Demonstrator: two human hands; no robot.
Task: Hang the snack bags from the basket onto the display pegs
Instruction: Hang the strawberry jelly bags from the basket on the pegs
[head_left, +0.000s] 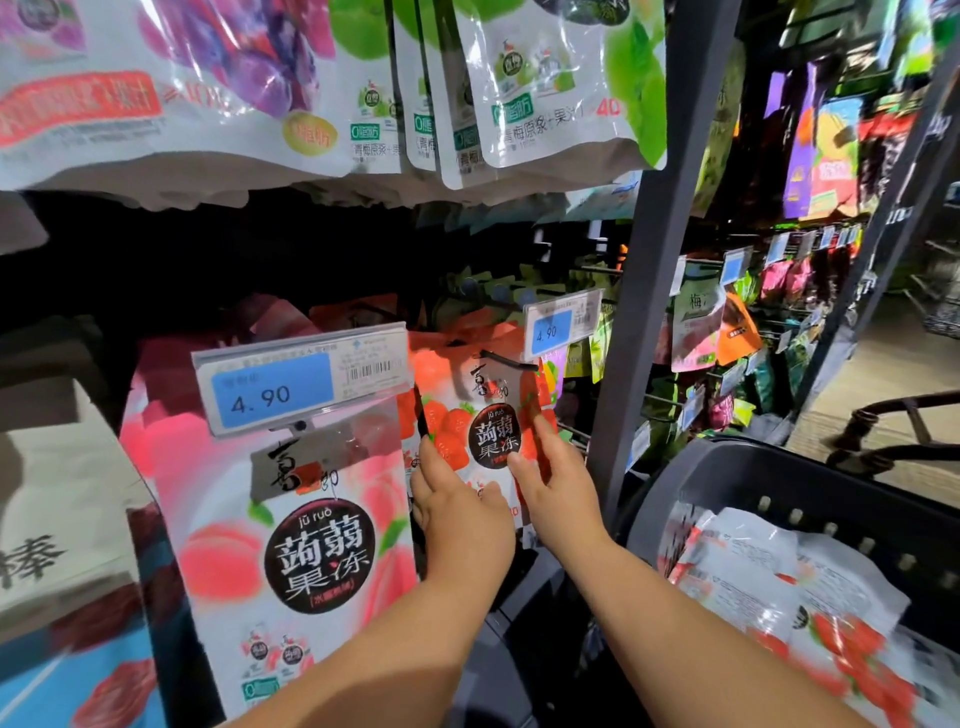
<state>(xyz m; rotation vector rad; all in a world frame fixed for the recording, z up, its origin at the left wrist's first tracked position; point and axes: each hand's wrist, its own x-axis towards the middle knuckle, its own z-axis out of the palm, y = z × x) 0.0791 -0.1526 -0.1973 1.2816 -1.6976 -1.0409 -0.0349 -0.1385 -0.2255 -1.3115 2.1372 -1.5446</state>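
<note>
Both hands hold one strawberry konjac jelly bag (496, 415) at the rack, near the centre of the view. The left hand (460, 512) grips its lower left edge, the right hand (558, 486) pinches its right side. The bag's top sits at a black peg (511, 362). At 4 o'clock, the dark basket (737, 480) contains more strawberry bags (810, 618). At 8 o'clock hangs a peach jelly bag (311, 545) under a 4.90 price tag (301, 384).

peg rack (631, 332) w/ hung snack bags (306, 530); basket (810, 483) holds more
</note>
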